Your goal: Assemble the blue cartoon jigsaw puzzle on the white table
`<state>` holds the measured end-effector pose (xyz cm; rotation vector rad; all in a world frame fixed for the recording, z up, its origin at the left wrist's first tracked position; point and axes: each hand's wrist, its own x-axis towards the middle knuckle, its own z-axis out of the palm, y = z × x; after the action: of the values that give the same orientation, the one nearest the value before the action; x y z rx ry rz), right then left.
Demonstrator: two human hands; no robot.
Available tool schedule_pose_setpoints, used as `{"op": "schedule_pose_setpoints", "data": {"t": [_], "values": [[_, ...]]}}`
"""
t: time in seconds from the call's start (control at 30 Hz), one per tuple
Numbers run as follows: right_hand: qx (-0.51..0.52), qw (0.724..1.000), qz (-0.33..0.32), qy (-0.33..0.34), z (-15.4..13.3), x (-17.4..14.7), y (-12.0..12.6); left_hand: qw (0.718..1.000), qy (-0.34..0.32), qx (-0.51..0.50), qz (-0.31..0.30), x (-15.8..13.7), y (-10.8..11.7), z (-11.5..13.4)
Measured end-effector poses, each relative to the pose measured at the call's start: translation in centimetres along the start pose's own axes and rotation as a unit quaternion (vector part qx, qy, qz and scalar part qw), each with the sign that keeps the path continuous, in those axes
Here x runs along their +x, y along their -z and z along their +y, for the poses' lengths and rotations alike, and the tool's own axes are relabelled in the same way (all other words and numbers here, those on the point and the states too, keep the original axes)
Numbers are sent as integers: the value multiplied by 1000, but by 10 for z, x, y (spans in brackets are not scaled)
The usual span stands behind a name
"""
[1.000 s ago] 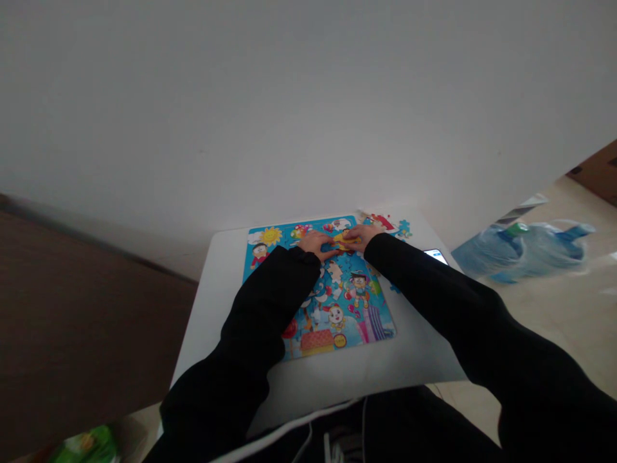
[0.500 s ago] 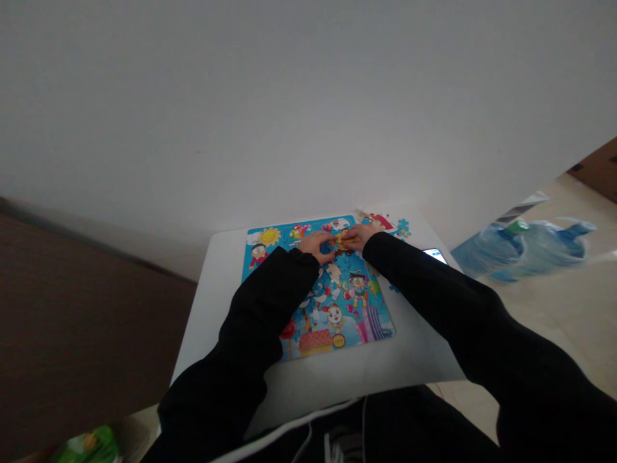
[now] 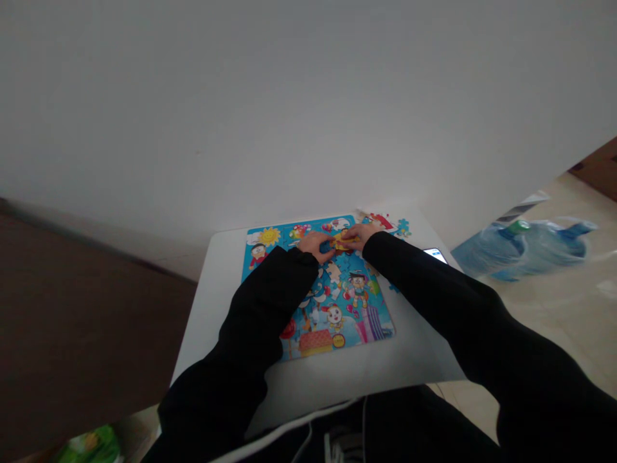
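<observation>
A blue cartoon jigsaw puzzle point(image 3: 321, 341) in a flat tray lies on a small white table. Over its upper middle, my left hand point(image 3: 314, 245) has thumb and fingers closed at the left side of a yellow and brown puzzle piece point(image 3: 343, 242). My right hand point(image 3: 357, 235) pinches the same area from the right, its fingers covering part of the piece. Just below the hands, a pale patch point(image 3: 332, 271) shows among the assembled pieces. Loose puzzle pieces point(image 3: 403, 227) lie beyond the tray's upper right corner.
A phone point(image 3: 434, 255) with a lit screen rests at the right edge of the white table point(image 3: 205, 289), partly behind my right sleeve. Large clear water bottles point(image 3: 549, 247) stand on the floor to the right. A wall rises behind the table; a dark brown panel point(image 3: 81, 308) is at the left.
My hands have shifted only slightly around the piece, the fingers of the right one flattening over it. The puzzle, loose pieces and phone stay in place.
</observation>
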<state>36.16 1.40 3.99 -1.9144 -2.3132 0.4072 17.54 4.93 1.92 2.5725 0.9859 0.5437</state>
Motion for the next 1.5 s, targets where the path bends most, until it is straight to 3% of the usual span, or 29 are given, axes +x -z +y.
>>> {"op": "schedule_pose_setpoints", "data": {"t": [0.37, 0.57, 0.83, 1.0, 1.2, 1.3, 1.5], "values": [[-9, 1000, -23, -16, -4, -1, 6, 999, -27, 25, 2, 5, -9, -9], [-30, 998, -11, -47, -9, 1, 8, 998, 17, 41, 39, 3, -15, -10], [-61, 995, -35, -77, -25, 11, 15, 999, 18, 9, -28, 2, 11, -11], [-65, 992, -53, -96, -33, 11, 22, 995, 10, 70, -70, 1, 22, -10], [-76, 987, -84, -114, -42, 11, 30, 988, -23, 116, -98, -3, 20, -1], [-89, 990, -81, -72, -41, 15, 27, 986, -41, 121, -108, -8, 19, 0], [-84, 985, -69, 132, -33, 23, 10, 992, -54, 96, -65, -23, 13, -14]]}}
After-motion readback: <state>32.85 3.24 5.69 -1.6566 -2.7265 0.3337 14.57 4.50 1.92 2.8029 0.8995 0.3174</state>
